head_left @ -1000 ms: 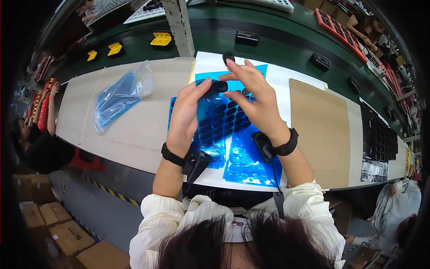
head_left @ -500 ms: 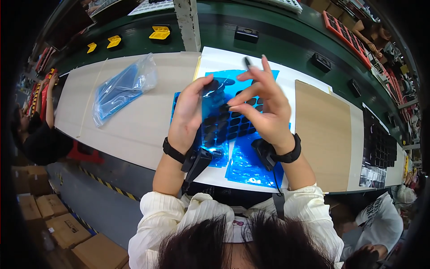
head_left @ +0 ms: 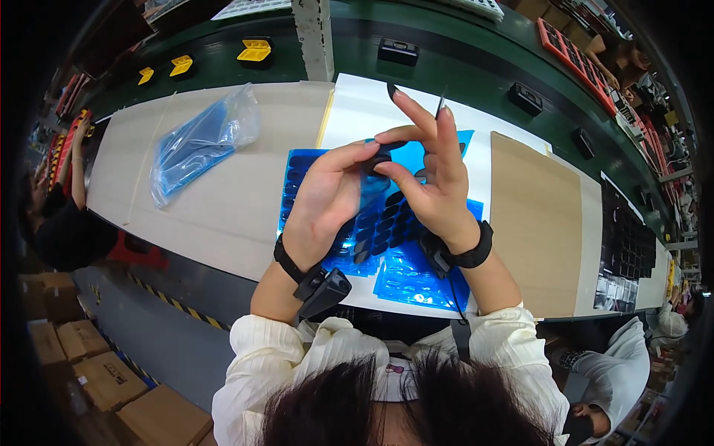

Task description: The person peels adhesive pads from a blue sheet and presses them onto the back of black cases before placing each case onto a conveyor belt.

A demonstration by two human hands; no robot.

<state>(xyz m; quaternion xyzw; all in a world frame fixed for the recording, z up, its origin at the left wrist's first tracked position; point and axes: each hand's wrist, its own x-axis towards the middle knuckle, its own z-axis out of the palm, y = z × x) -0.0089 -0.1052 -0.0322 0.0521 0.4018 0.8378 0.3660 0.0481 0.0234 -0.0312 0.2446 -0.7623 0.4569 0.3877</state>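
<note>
Over the white board (head_left: 357, 100), my left hand (head_left: 323, 193) is closed on the upper edge of a blue film sheet (head_left: 390, 215) that carries rows of black oval stickers. My right hand (head_left: 442, 182) meets it there, thumb and a finger pinched at a dark oval sticker (head_left: 392, 146) by the sheet's top. Whether that sticker is fully off the film I cannot tell. More dark pieces cling to two raised fingertips of the right hand. Beneath lie other blue sheets (head_left: 420, 279), some with ovals, partly hidden by my hands.
A clear bag of blue sheets (head_left: 204, 145) lies to the left. Brown cardboard (head_left: 535, 223) and black sheets (head_left: 628, 238) are to the right. Behind a metal post (head_left: 312, 41), a green conveyor (head_left: 349, 44) carries yellow open cases (head_left: 255, 50) and black boxes (head_left: 399, 51). Other people work at both sides.
My right hand's pinch has moved up to the sheet's top edge, close to my left fingertips. The held sheet has tilted. Cases on the conveyor have shifted left.
</note>
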